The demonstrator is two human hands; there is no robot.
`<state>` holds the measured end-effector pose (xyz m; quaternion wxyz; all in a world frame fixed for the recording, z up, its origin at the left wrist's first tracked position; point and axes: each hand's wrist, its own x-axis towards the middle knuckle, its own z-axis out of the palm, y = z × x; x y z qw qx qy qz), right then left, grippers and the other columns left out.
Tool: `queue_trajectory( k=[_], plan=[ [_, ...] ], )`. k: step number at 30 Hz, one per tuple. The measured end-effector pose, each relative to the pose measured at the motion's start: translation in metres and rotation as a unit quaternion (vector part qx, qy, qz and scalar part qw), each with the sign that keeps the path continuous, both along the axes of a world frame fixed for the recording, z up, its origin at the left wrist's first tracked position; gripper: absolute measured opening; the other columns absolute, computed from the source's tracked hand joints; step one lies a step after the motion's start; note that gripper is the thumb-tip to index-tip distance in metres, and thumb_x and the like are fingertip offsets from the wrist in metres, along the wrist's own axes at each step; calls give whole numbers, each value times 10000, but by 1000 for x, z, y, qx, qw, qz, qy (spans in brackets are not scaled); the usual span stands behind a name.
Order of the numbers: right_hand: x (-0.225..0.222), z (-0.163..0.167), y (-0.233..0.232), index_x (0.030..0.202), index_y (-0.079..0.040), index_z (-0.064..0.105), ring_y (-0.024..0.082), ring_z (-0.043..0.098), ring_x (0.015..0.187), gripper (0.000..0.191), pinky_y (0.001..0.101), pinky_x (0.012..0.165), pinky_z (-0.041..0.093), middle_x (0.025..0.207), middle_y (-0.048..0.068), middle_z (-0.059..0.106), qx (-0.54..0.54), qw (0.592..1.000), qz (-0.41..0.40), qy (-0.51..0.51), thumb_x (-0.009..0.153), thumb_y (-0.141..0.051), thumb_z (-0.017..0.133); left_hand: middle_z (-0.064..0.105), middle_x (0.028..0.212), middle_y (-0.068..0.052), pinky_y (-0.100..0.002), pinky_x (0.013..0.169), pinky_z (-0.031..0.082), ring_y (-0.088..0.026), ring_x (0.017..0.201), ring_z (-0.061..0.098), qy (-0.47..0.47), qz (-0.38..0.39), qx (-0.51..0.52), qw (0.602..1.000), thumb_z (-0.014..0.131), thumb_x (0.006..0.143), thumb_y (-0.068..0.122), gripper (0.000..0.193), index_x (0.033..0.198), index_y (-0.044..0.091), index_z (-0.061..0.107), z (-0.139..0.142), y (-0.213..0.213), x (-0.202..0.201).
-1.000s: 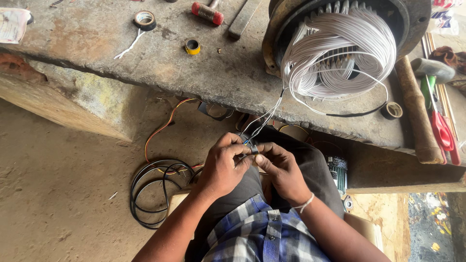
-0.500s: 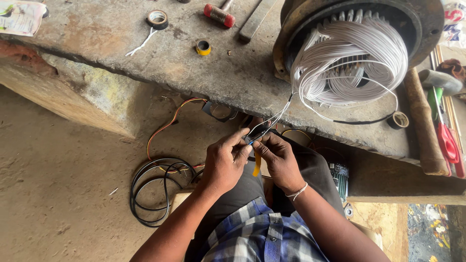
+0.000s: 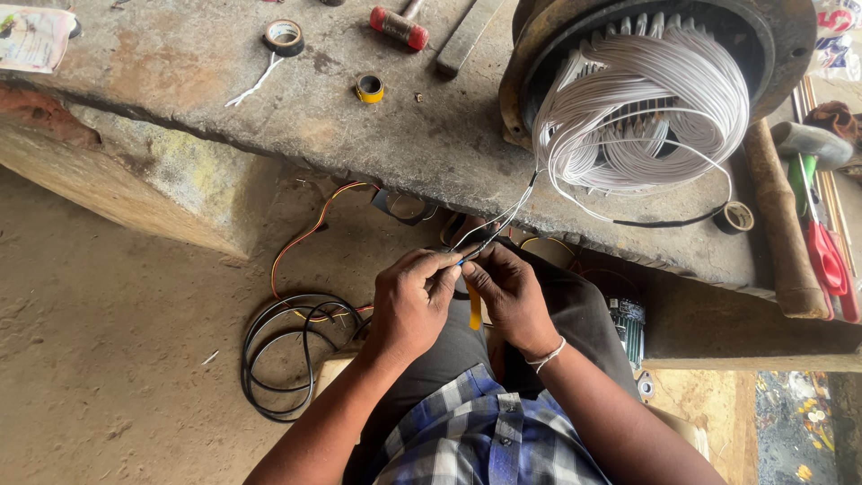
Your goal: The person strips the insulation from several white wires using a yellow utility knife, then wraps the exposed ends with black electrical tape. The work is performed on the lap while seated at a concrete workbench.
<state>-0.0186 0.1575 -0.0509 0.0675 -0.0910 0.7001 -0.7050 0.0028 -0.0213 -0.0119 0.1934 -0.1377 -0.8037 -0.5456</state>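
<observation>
Pinching thin wire leads (image 3: 489, 235), left hand (image 3: 411, 305) and right hand (image 3: 510, 295), fingertips perhaps hiding a joint.

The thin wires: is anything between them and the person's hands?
Nothing visible is in the way. The left hand and right hand already pinch the thin wires at their fingertips. From there the wires run freely up over the bench edge to the white coil in the motor housing.

Rough concrete, rusted metal, glossy white wire.

The workbench (image 3: 269, 99) was seen as rough, stained concrete; the motor housing (image 3: 781, 45) as rusted metal; the winding wires (image 3: 646, 99) as smooth and glossy; the checked shirt (image 3: 485, 440) as soft woven cloth.
</observation>
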Motion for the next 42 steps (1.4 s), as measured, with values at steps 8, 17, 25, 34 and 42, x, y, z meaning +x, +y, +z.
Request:
queue_trajectory(
  k=[8, 17, 25, 34, 42],
  plan=[
    [31, 1, 10, 903, -20, 642, 57, 582, 738, 243, 241, 674, 502, 806, 4, 663, 55, 998, -31, 4, 1009, -231, 698, 707, 929, -110, -337, 633, 614, -236, 727, 763, -97, -48, 51, 993, 633, 973, 80, 98, 1030, 8, 665, 4, -1, -3],
    [-39, 115, -3, 1028, -60, 762, 159, 680, 649, 256, 329, 636, 543, 765, 104, 731, 377, 915, 116, 81, 973, -283, 650, 707, 1011, -163, -414, 752, 602, -353, 902, 728, 102, 25, -64, 992, 682, 931, 11, 74, 1001, 1, 660, 4, 6, 9],
    [-69, 117, -8, 948, -57, 792, 205, 700, 685, 334, 391, 657, 548, 753, 127, 746, 505, 837, 211, -16, 949, -364, 659, 693, 915, -155, -421, 710, 579, -354, 824, 711, 95, 20, -102, 990, 722, 933, 62, 84, 977, 7, 676, -2, 12, 11],
    [-71, 127, 0, 998, -75, 809, 161, 632, 575, 363, 335, 538, 515, 705, 92, 731, 414, 880, 221, -72, 955, -383, 622, 693, 944, -195, -401, 656, 582, -309, 759, 721, -52, -4, -242, 969, 652, 978, 177, 193, 1019, -8, 688, -2, 17, -3],
    [-12, 63, 37, 1127, 98, 723, 133, 576, 694, 488, 284, 622, 480, 826, 70, 655, 132, 983, 75, -105, 1060, -375, 626, 749, 854, -155, -395, 693, 563, -306, 771, 738, -80, -50, -70, 993, 738, 865, 154, 131, 878, 26, 720, 8, 12, -17]
  ],
)
